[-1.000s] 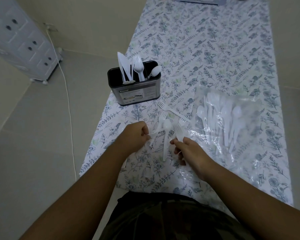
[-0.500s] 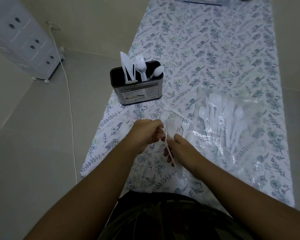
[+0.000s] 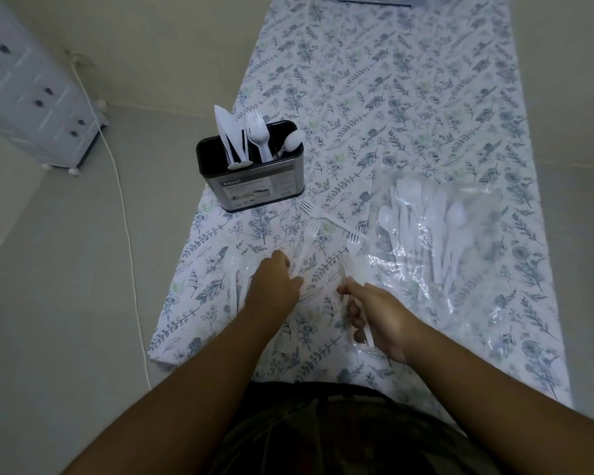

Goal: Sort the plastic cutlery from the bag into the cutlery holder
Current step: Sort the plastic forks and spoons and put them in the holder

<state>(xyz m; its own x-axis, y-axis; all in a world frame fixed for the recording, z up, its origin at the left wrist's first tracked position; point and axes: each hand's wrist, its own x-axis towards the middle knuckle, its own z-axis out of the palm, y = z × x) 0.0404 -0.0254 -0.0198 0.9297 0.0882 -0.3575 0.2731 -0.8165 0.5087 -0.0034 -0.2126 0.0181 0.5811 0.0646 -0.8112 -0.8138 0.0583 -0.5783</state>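
The black and metal cutlery holder (image 3: pixel 254 186) stands at the table's left edge with white knives, a fork and a spoon upright in it. A clear plastic bag (image 3: pixel 467 234) with several white spoons and forks lies to the right. Three loose forks (image 3: pixel 323 219) lie between holder and bag. Two spoons (image 3: pixel 235 279) lie on the cloth by the left edge. My left hand (image 3: pixel 273 289) rests knuckles-up beside them, over one handle; its fingers are hidden. My right hand (image 3: pixel 374 320) is closed around white forks (image 3: pixel 354 269), tines pointing away from me.
The table wears a floral cloth (image 3: pixel 391 97) and is narrow, with floor on both sides. A white drawer unit (image 3: pixel 31 97) and a cable (image 3: pixel 124 217) are on the floor at left. A flat object (image 3: pixel 374 0) lies at the far end.
My hands were together over the loose cutlery and have drawn apart. The left hand moved left, where two spoons now lie on the cloth. The right hand pulled back holding forks.
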